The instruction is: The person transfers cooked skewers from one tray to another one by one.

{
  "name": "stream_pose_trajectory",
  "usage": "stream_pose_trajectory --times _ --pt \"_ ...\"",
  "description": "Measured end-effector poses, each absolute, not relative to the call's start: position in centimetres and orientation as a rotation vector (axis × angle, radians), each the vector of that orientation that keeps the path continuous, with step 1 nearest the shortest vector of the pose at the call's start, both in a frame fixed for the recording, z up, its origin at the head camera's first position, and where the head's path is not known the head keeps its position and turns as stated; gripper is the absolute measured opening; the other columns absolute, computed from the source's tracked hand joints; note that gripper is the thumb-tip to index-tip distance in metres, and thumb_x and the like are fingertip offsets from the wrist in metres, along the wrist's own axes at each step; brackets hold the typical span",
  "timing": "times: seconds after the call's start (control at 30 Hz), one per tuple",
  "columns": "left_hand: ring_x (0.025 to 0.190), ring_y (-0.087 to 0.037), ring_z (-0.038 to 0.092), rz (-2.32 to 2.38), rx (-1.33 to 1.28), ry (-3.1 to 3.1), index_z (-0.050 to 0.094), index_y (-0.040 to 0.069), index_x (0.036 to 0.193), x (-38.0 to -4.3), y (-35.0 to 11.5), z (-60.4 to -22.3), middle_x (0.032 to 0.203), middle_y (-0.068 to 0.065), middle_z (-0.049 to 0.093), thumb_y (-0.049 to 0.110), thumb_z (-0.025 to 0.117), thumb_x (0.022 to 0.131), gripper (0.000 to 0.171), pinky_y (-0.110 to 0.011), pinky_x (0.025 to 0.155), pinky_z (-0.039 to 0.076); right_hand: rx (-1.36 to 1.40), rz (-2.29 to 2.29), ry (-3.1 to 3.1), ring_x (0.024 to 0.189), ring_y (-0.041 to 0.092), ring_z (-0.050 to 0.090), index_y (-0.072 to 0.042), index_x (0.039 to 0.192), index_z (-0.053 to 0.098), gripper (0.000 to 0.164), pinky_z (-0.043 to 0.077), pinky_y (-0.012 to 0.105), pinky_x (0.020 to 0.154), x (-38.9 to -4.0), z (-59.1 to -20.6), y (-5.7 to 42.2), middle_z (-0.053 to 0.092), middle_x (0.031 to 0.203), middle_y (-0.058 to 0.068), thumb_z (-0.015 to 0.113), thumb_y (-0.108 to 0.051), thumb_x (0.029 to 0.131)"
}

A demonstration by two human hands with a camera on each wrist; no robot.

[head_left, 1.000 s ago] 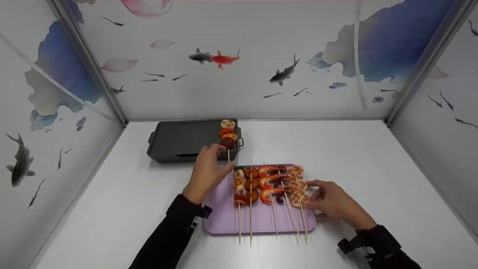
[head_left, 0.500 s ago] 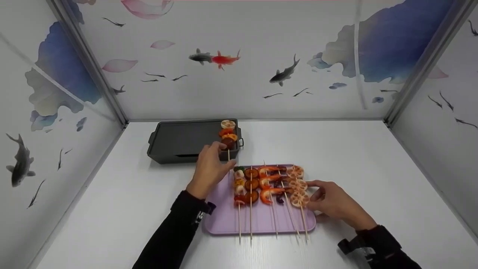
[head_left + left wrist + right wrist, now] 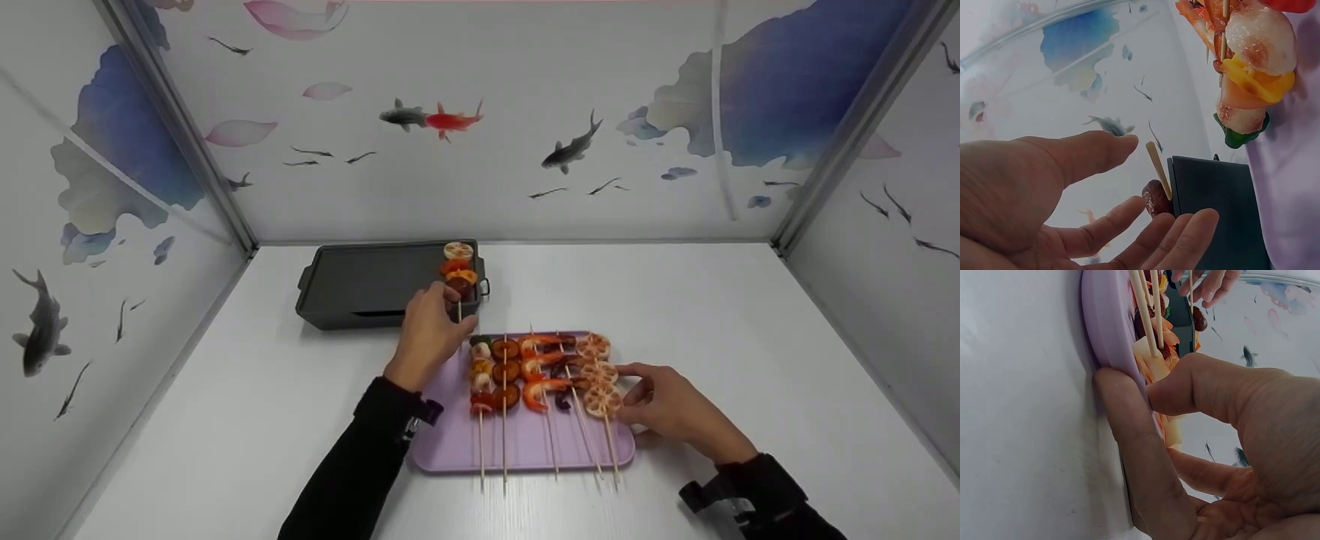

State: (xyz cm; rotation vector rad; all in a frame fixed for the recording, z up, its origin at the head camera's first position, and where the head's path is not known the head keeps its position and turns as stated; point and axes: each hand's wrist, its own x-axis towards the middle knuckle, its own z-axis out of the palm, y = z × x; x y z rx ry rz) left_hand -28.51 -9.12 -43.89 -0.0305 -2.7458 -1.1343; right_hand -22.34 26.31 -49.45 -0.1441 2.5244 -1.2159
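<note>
My left hand (image 3: 426, 334) is at the near right corner of the dark grill pan (image 3: 375, 277), fingers and thumb spread. Between them is the bare stick (image 3: 1158, 169) of a skewer of lotus root, orange and red pieces and a brown chunk (image 3: 456, 270), which lies along the pan's right side. The left wrist view shows thumb and fingers apart from this stick. My right hand (image 3: 679, 409) pinches the right rim of the lilac tray (image 3: 540, 454), with the thumb inside the rim and a finger along its outer side. Beside that thumb lies a lotus root skewer (image 3: 602, 397).
Also on the tray are a shrimp skewer (image 3: 541, 394), a skewer of round brown slices (image 3: 505, 371), a mixed vegetable skewer (image 3: 481, 375) and a dark, partly covered one. Their sticks overhang the tray's front edge. White walls with painted fish enclose the white table (image 3: 225, 420).
The left hand has shifted slightly right and forward along the stick. The skewer stays in place on the pan. The right hand and tray have not moved.
</note>
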Motion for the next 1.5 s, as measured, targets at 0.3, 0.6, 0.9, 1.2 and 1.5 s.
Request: stream_pose_trajectory --times 0.3,0.6,0.9,1.2,1.5 --pt "0.092 -0.022 0.058 -1.152 0.022 -2.773 0.062 0.005 0.116 -28.9 -9.2 -44.1 0.105 -0.013 0.065 0.029 0.081 0.084 0.044 -0.035 0.079 0.05 -0.125 -1.201 2.522 0.083 0.019 0.063 -0.013 0.147 0.048 0.072 0.049 0.031 0.066 -22.4 -49.4 26.3 0.066 0.098 0.009 0.08 -0.022 0.082" --pt "0.085 -0.019 0.064 -1.185 0.031 -2.785 0.065 0.003 0.111 -29.1 -9.5 -44.5 0.1 -0.01 0.069 0.026 0.078 0.087 0.036 -0.034 0.075 0.054 -0.084 -1.242 2.49 0.084 0.022 0.063 -0.016 0.146 0.049 0.071 0.052 0.033 0.065 -22.4 -49.6 26.4 0.066 0.097 0.01 0.08 -0.019 0.082" --pt "0.075 -0.015 0.068 -1.27 0.008 -2.776 0.068 0.002 0.109 -29.2 -9.8 -44.7 0.097 -0.01 0.071 0.024 0.076 0.088 0.032 -0.03 0.067 0.055 -0.087 -1.262 2.473 0.084 0.022 0.064 -0.015 0.146 0.049 0.07 0.055 0.034 0.064 -22.3 -49.6 26.5 0.065 0.098 0.011 0.079 -0.019 0.082" --pt "0.067 -0.012 0.07 -1.371 0.041 -2.807 0.068 0.004 0.11 -29.1 -10.1 -44.4 0.094 -0.006 0.07 0.026 0.076 0.088 0.032 -0.028 0.063 0.056 -0.081 -1.243 2.493 0.083 0.022 0.062 -0.016 0.145 0.05 0.07 0.053 0.034 0.062 -22.5 -49.7 26.4 0.065 0.097 0.01 0.08 -0.019 0.082" --pt "0.065 -0.012 0.069 -1.34 -0.005 -2.803 0.071 0.006 0.101 -29.0 -10.4 -44.5 0.086 -0.004 0.072 0.026 0.078 0.087 0.025 -0.027 0.06 0.053 -0.064 -1.227 2.497 0.086 0.021 0.062 -0.016 0.145 0.05 0.072 0.054 0.033 0.064 -22.6 -49.7 26.4 0.065 0.099 0.009 0.08 -0.019 0.08"
